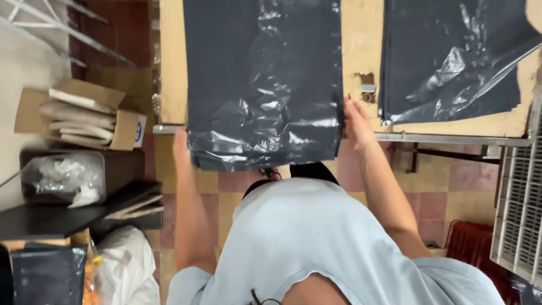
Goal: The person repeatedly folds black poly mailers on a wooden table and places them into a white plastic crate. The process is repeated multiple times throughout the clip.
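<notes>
A person in a pale blue shirt stands at a wooden table point(361, 34), seen from above, both bare arms stretched forward and slightly apart. Between the hands lies a stack of dark grey plastic bags point(262, 79), flat on the table with its near end hanging over the table's edge. The left hand point(182, 148) grips the stack's near left corner, fingers tucked under the overhanging plastic (only the back of the hand and wrist show). The right hand point(354, 120) is raised at the wrist, fingers clasped on the stack's right edge just above the table's rim, the forearm angling back toward the body. A second stack of grey bags point(451, 56) lies on the table to the right, well apart, its top sheet crumpled. On the left, beside the table, sits an open cardboard box point(79, 116) holding rolled paper, with a dark bin of clear plastic point(68, 178) below it. A white wire rack point(519, 209) stands at the right edge.
</notes>
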